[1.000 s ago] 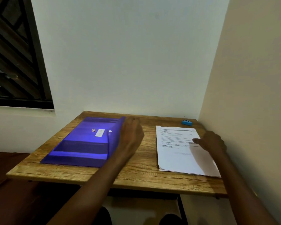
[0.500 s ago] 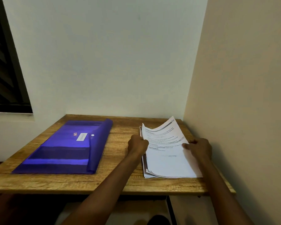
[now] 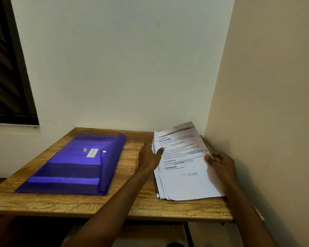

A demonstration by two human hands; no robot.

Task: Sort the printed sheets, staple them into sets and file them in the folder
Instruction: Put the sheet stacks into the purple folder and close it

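Note:
A stack of printed sheets (image 3: 184, 179) is tilted up at its far end on the right side of the wooden table (image 3: 96, 204). My left hand (image 3: 150, 157) grips the stack's left edge, thumb on top of the front page. My right hand (image 3: 221, 164) grips the right edge, thumb on the paper. The sheets fan out slightly along the lower left edge. A purple plastic folder (image 3: 70, 168) with a white label and snap button lies flat on the table's left half. The blue stapler is hidden behind the raised sheets.
The table stands in a corner, with a white wall (image 3: 123, 68) behind and a cream wall (image 3: 266, 122) close on the right. A dark window (image 3: 5, 68) is at the upper left. Bare wood shows between folder and sheets.
My left hand left the folder and went to the sheets. Both hands took hold of the stack and raised its far end off the table, covering the stapler.

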